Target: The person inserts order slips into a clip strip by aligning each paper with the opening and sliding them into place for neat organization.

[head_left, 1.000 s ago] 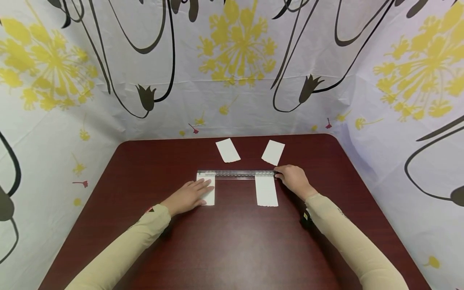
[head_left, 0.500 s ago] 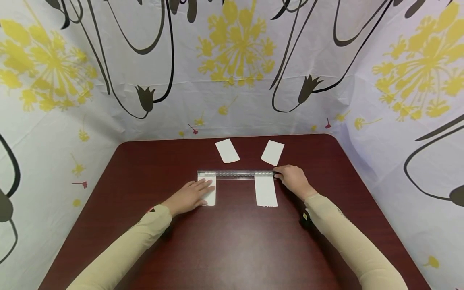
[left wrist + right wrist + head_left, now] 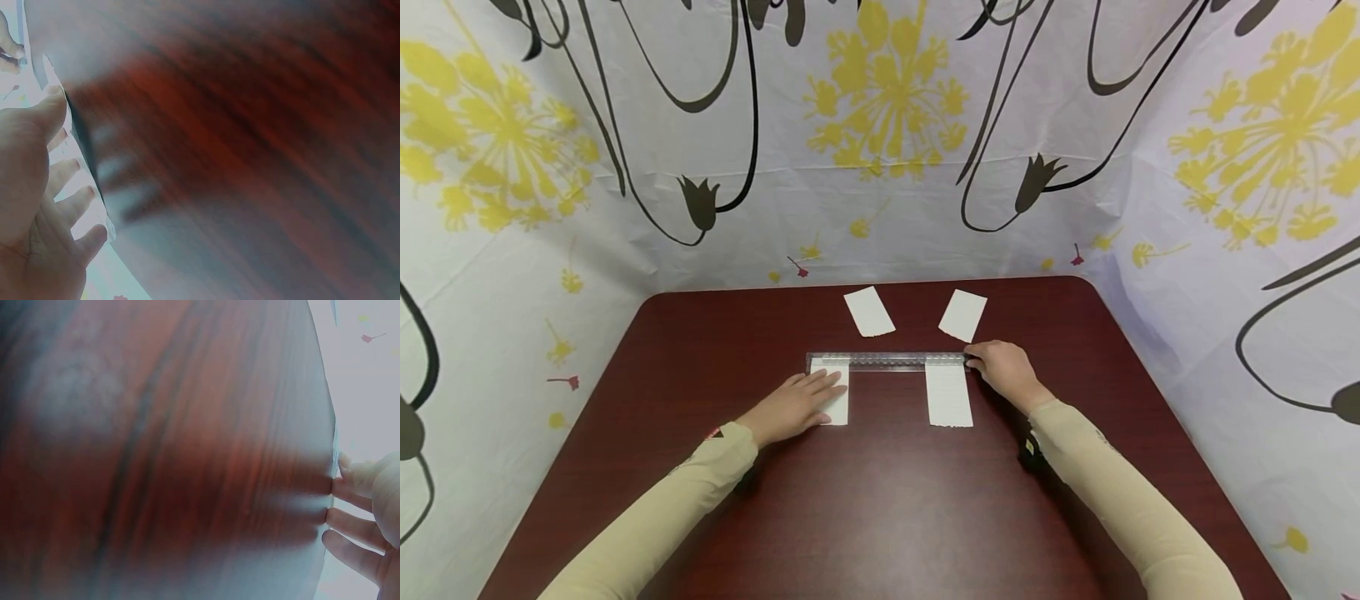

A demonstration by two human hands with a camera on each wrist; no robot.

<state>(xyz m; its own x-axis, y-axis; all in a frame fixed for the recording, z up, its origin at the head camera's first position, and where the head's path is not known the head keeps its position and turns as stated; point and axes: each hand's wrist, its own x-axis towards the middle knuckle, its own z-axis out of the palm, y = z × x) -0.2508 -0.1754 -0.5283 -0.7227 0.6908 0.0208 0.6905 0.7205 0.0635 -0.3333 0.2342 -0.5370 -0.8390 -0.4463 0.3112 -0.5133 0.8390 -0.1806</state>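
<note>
A clear plastic ruler (image 3: 886,360) lies crosswise on the table, overlapping the top ends of two white paper slips. My left hand (image 3: 793,406) rests flat with spread fingers on the left slip (image 3: 840,411), which sits under the ruler's left end. In the left wrist view the fingers (image 3: 75,203) are extended along the paper. My right hand (image 3: 1006,372) pinches the ruler's right end between thumb and fingers, just beside the right slip (image 3: 949,398). In the right wrist view several fingertips of that hand (image 3: 369,512) come down at the tabletop, and the ruler is mostly hidden.
Two more white paper slips, one at left (image 3: 869,312) and one at right (image 3: 963,315), lie tilted beyond the ruler. The dark red table (image 3: 880,517) has rounded far corners, with a patterned cloth (image 3: 880,225) hanging behind and at both sides.
The left slip has slid slightly to the right under my left hand, relative to the ruler's end. My right hand and the ruler have stayed in place.
</note>
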